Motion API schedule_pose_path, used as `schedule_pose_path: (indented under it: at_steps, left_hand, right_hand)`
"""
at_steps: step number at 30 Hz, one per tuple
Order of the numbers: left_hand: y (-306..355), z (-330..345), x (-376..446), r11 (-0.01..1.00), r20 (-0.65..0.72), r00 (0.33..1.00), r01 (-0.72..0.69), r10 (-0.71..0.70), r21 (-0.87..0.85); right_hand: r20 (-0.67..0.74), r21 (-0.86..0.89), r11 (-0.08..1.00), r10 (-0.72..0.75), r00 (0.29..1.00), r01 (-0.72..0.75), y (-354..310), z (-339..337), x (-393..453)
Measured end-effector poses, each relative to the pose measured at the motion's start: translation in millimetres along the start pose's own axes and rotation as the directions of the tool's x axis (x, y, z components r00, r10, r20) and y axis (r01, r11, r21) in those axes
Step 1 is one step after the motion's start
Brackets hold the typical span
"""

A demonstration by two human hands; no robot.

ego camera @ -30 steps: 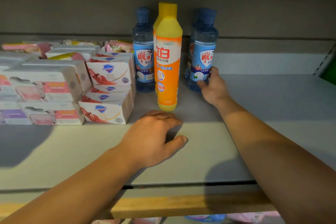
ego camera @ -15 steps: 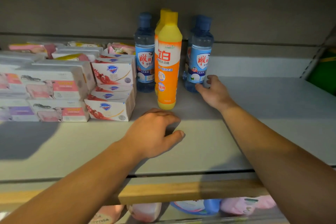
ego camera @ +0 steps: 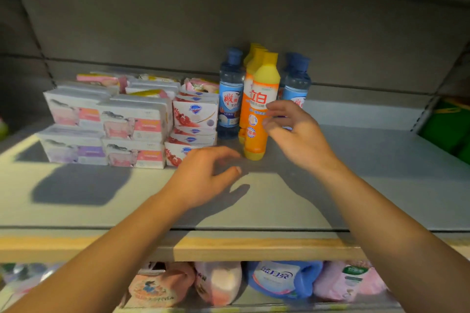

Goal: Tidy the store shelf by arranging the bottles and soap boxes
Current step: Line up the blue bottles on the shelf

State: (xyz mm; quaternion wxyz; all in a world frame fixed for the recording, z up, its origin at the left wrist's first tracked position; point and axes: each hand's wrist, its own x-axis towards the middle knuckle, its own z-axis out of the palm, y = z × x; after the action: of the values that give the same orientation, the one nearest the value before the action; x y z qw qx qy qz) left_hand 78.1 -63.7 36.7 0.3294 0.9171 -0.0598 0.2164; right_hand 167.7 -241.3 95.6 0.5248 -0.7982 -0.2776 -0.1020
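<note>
On the smooth grey metal shelf (ego camera: pixel 381 185), a tall orange plastic bottle with a yellow tapered cap (ego camera: pixel 256 114) stands upright between clear blue-capped bottles (ego camera: pixel 230 94). Stacked rectangular cardboard soap boxes (ego camera: pixel 127 124) sit just left. The right hand (ego camera: pixel 297 134) hovers beside the orange bottle, its grip wide, holding nothing. The left hand (ego camera: pixel 203 175) hangs loosely curled above the shelf, empty.

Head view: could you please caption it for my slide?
Both hands, left and right, open near the front orange bottle on the shelf.
</note>
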Motion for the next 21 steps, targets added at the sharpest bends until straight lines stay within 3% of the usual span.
schedule_pose_path:
  at_steps: [4,9,12,15,17,21]
  left_hand:
    - [-13,-47,0,0.998,-0.229,0.972,0.036,-0.047,-0.05]
    - [-40,-100,13,0.982,-0.476,0.88,0.081,0.01,0.171]
    - [-62,-112,25,0.925,-0.442,0.896,0.134,0.04,0.356]
    - [-79,-108,30,0.87,-0.402,0.915,0.174,0.031,0.462]
    - [-87,-101,28,0.855,-0.42,0.905,0.164,0.068,0.492]
    - [-97,-93,25,0.836,-0.459,0.872,0.117,0.172,0.536]
  right_hand:
    - [0.042,-0.09,0.992,-0.085,0.995,0.089,-27,27,15]
    - [0.076,-0.369,0.89,-0.259,0.963,0.268,-52,48,54]
    - [0.116,-0.607,0.714,-0.355,0.928,0.349,-63,53,80]
    - [0.143,-0.817,0.476,-0.381,0.914,0.326,-70,58,108]
    - [0.153,-0.91,0.317,-0.347,0.925,0.269,-72,61,127]
    - [0.138,-0.976,0.147,-0.159,0.977,0.162,-76,64,155]
